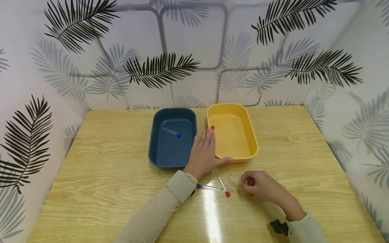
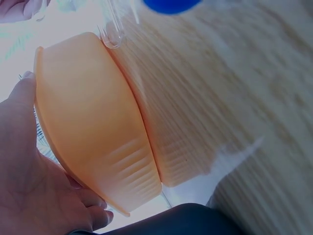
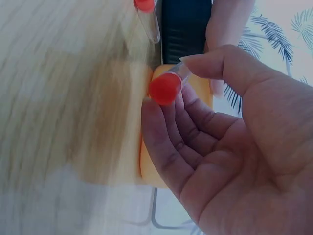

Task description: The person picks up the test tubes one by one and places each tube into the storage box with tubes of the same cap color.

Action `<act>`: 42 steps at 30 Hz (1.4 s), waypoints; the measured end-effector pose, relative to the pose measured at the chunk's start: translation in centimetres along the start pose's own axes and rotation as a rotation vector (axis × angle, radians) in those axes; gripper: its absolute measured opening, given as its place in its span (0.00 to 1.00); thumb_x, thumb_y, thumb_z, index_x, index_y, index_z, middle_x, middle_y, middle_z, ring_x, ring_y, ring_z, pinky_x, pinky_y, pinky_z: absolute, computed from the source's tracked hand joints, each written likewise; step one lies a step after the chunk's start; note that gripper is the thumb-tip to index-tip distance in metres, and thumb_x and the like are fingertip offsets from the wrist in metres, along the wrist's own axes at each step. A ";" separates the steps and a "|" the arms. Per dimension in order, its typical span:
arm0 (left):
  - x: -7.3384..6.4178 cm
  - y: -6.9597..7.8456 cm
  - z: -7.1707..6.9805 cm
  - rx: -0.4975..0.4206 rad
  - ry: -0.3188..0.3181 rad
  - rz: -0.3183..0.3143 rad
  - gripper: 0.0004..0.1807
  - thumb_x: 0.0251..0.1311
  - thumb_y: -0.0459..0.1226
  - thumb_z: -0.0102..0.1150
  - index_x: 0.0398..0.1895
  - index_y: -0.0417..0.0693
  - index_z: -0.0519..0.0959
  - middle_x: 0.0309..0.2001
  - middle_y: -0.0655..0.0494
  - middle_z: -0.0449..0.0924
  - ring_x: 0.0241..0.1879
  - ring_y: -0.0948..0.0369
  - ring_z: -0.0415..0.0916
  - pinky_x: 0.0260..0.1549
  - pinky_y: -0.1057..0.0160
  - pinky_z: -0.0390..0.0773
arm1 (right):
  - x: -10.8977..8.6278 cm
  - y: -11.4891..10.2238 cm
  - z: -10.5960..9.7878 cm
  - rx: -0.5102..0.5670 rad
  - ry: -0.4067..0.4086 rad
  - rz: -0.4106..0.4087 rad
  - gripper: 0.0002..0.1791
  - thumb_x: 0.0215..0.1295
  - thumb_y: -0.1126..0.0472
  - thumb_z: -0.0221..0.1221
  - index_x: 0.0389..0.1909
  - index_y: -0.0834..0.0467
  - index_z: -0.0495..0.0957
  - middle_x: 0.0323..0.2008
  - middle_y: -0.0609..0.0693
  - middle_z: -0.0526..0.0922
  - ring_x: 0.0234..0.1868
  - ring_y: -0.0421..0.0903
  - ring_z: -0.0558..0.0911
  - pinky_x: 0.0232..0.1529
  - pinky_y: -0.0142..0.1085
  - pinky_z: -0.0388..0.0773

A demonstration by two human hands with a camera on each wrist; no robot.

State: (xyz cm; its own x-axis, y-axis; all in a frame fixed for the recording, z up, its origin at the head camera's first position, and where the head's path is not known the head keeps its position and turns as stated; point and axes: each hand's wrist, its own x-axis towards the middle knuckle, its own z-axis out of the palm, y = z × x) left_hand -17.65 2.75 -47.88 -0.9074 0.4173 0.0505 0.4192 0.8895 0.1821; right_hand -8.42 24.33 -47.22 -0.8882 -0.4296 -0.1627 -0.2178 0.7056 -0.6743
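My right hand (image 1: 263, 185) pinches a clear test tube with a red cap (image 3: 165, 89) between thumb and fingers, over the table in front of the yellow tray (image 1: 253, 148). My left hand (image 1: 203, 156) lies with straight fingers across that tray's near-left corner, thumb spread along the front rim. In the left wrist view its thumb and fingers are at the rim. A red cap (image 1: 212, 128) shows by its fingertips inside the tray, the rest covered by the hand. Below the left hand lie a red-capped test tube (image 1: 223, 184) and a blue-capped test tube (image 1: 210, 187).
A dark blue tray (image 1: 154, 155) stands left of the yellow one, with a blue-capped test tube (image 1: 171, 132) in it. Both sit on a wooden table (image 1: 100, 162), near its back edge. Behind rises a leaf-patterned backdrop (image 1: 194, 44).
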 end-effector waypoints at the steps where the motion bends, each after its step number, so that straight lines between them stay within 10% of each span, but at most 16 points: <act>1: 0.0 0.0 0.0 0.000 -0.001 0.001 0.67 0.40 0.81 0.29 0.73 0.40 0.44 0.73 0.45 0.40 0.71 0.52 0.33 0.66 0.50 0.36 | -0.1 0.0 -0.1 0.004 0.003 -0.005 0.01 0.59 0.65 0.58 0.30 0.58 0.78 0.24 0.41 0.76 0.26 0.35 0.74 0.28 0.30 0.75; 12: -0.1 0.0 0.0 -0.001 0.005 0.015 0.65 0.42 0.79 0.30 0.72 0.39 0.44 0.73 0.44 0.40 0.71 0.50 0.38 0.66 0.49 0.36 | -0.9 -0.5 -1.6 0.077 0.036 -0.014 0.05 0.60 0.67 0.57 0.37 0.62 0.77 0.30 0.47 0.79 0.31 0.38 0.77 0.31 0.30 0.76; 27: -0.1 -0.1 0.0 -0.004 0.020 0.017 0.65 0.42 0.80 0.30 0.72 0.39 0.45 0.73 0.44 0.41 0.71 0.50 0.38 0.67 0.49 0.38 | 1.3 -0.8 -6.4 0.013 0.322 -0.029 0.13 0.64 0.61 0.58 0.46 0.64 0.78 0.36 0.50 0.83 0.36 0.45 0.82 0.37 0.36 0.79; 42: 0.0 -0.2 0.1 -0.011 0.007 0.014 0.65 0.41 0.80 0.26 0.73 0.40 0.45 0.73 0.45 0.41 0.71 0.51 0.37 0.66 0.49 0.38 | 5.2 -2.3 -10.0 0.073 0.321 -0.018 0.19 0.65 0.56 0.57 0.52 0.64 0.76 0.40 0.55 0.83 0.37 0.47 0.82 0.40 0.33 0.79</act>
State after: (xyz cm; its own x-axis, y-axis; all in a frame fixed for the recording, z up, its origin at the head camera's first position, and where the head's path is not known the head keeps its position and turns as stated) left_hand -17.69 2.60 -47.97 -0.9017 0.4282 0.0599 0.4313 0.8814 0.1926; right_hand -16.58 26.07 -39.31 -0.9691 -0.2341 0.0777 -0.2158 0.6522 -0.7267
